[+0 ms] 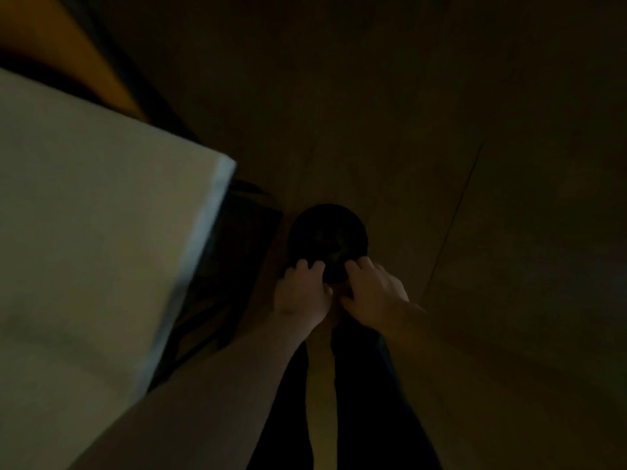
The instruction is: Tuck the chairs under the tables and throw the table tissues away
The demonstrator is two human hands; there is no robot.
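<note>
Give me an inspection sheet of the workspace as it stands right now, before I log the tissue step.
Surface: white table at left, only its corner in view; wooden floor dim.
Job's things: round dark bin on the floor by the table corner; tissues not made out; a dark chair frame seems to sit under the table edge.
Clutter: nothing seen.
Grippers: left hand and right hand both at the bin's near rim, fingers curled; whether they hold anything cannot be told.
Cables: nothing seen.
Surroundings: very dark and blurred; orange surface upper left; the person's dark legs below.
</note>
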